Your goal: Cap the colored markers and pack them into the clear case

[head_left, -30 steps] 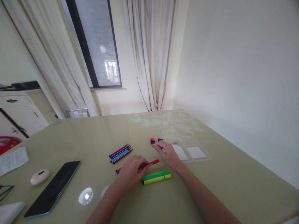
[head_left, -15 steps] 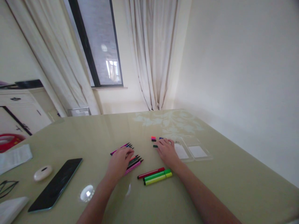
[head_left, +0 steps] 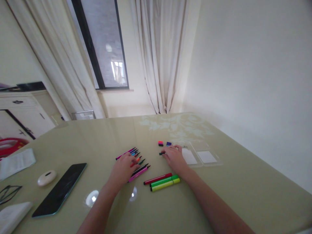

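Marker in red (head_left: 157,179) has left my left hand (head_left: 123,167), so three look capped; that hand, grip unclear, covers uncapped pens (head_left: 138,174), my right hand (head_left: 174,158) pinching a dark cap (head_left: 161,153)

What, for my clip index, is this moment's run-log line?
left hand: over slim multicoloured uncapped markers | right hand: at small dark-green cap | nearby: slim capped red, green and yellow markers

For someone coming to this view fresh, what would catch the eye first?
Probably the trio of red, green and yellow markers, side by side on the table between the forearms. Next, the left hand over a fan of uncapped markers, and the right hand with its fingertips at a small dark cap. The black-screened device also stands out, at the left.
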A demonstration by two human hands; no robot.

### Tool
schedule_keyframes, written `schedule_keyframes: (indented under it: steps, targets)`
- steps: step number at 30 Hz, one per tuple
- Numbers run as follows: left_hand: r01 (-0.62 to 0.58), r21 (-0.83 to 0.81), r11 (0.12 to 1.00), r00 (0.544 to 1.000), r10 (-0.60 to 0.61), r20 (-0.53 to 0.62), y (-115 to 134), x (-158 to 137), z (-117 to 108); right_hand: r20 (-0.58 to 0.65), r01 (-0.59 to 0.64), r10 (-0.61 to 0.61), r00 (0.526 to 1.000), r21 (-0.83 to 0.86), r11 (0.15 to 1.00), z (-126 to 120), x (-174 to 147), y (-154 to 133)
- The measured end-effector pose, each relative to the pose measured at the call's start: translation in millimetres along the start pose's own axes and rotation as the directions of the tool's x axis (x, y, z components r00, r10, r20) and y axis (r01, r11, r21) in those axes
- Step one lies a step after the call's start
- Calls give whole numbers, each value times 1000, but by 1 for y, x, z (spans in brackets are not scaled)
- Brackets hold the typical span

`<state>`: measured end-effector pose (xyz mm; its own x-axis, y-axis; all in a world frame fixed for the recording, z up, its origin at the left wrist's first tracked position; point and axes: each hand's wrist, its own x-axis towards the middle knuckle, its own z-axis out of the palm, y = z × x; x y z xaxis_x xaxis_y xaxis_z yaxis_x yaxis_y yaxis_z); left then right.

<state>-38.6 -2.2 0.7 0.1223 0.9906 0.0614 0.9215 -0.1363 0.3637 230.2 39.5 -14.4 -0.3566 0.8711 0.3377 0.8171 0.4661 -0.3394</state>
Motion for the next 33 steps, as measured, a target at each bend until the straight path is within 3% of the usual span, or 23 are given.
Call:
schedule_keyframes:
  steps: [4, 8, 12, 19, 24, 33]
  targets:
    - [-75, -25, 997, 997, 74, -37, 2, 0, 0, -22, 27, -24, 999, 159, 987, -4, -1, -7]
    - [-134, -226, 965, 984, 102, -148, 10, 1, 2, -102, 97, -69, 992, 313, 945, -11, -3, -14]
    - [-158, -365, 917, 980, 99, -175, 16, 1, 6, -190, 153, -85, 978, 378, 913, -17, -4, -18]
    - [-206, -340, 917, 973, 154, -174, 22, 0, 9, -221, 201, -114, 969, 421, 885, -22, -5, -23]
    - [-302, -335, 893, 945, 233, -230, 30, -3, 10, -212, 247, -151, 966, 561, 790, -20, -6, -26]
    - [-316, -340, 886, 933, 225, -281, 44, -7, 13, -120, 152, -96, 988, 657, 739, -26, -5, -16]
